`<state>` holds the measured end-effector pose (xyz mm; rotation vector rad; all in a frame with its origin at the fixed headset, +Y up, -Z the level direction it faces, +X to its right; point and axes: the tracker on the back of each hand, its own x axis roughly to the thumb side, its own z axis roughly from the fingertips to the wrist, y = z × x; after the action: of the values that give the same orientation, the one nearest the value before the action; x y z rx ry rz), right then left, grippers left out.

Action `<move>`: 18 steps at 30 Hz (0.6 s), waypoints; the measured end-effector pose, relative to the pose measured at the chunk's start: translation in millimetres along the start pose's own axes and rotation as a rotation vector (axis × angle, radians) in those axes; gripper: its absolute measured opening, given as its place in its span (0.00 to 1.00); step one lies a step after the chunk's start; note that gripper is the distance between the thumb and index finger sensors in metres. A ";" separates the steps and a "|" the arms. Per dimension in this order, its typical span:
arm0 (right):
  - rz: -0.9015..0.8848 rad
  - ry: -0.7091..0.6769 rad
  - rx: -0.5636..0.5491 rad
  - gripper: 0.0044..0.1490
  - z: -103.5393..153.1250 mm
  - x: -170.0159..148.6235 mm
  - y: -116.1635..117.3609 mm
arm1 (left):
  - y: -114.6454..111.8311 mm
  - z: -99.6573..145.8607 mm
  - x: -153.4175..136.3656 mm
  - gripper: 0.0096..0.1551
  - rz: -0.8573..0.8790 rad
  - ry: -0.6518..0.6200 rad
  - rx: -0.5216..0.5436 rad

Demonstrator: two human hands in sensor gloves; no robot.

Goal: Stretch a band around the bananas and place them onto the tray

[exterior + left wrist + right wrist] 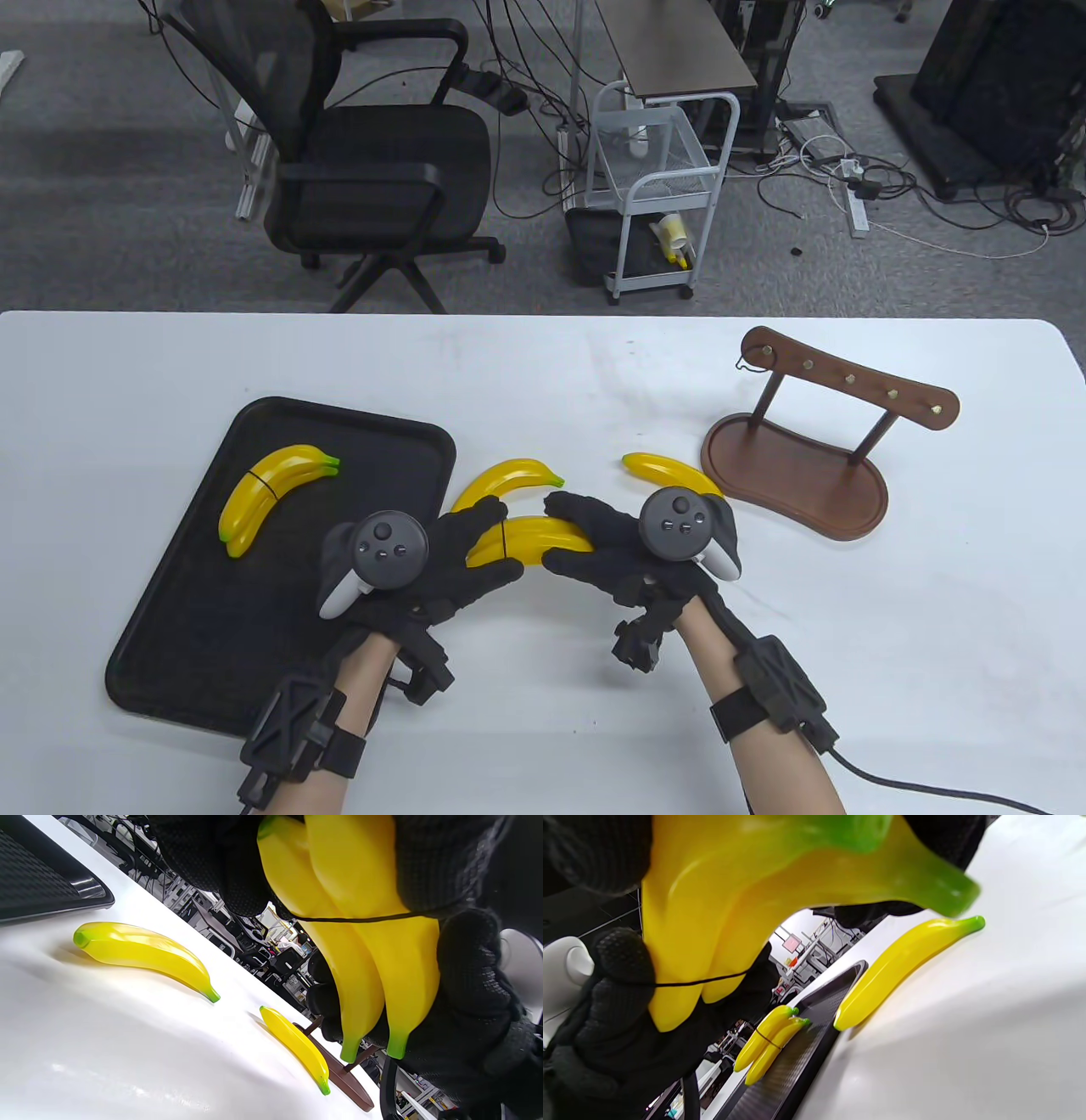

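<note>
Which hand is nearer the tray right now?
Left. The left hand hovers at the tray's right edge; the right hand is farther right, past the held bananas.

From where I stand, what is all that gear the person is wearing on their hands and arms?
Both hands, left hand and right hand, wear black knit gloves. A dark grey round tracker with buttons and a white handle is strapped to the back of each. Black strapped modules sit on both forearms, and a black cable trails from the right one.

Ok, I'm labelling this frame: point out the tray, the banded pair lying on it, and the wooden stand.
tray (204, 671), table view, bare floor near its front edge.
banded pair (271, 492), table view, yellow body beside the band.
wooden stand (793, 480), table view, oval base.
</note>
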<state>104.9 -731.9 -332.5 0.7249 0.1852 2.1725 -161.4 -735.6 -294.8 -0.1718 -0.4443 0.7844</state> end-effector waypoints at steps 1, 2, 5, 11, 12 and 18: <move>-0.001 -0.001 -0.006 0.57 0.0 0.0 0.2 | -0.5 -0.1 0.4 0.48 0.007 0.001 -0.006; 0.002 -0.005 -0.013 0.56 -0.1 -0.1 0.3 | -0.7 0.0 1.0 0.48 0.006 0.000 -0.015; 0.021 -0.022 -0.033 0.55 0.1 1.6 -0.2 | -1.6 -0.6 3.2 0.47 -0.018 -0.003 -0.034; 0.090 -0.073 -0.062 0.54 1.6 16.1 -3.0 | 0.0 0.3 8.4 0.48 -0.053 -0.017 -0.024; 0.106 -0.081 -0.069 0.54 1.8 18.7 -2.9 | 0.4 0.6 8.9 0.48 -0.054 -0.020 -0.020; 0.155 -0.113 -0.054 0.53 2.1 25.3 -0.5 | -3.3 -0.6 11.4 0.48 -0.066 -0.036 -0.041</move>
<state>93.8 -712.8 -320.0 0.8532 0.0122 2.2658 -152.0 -729.7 -290.6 -0.1802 -0.4975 0.7148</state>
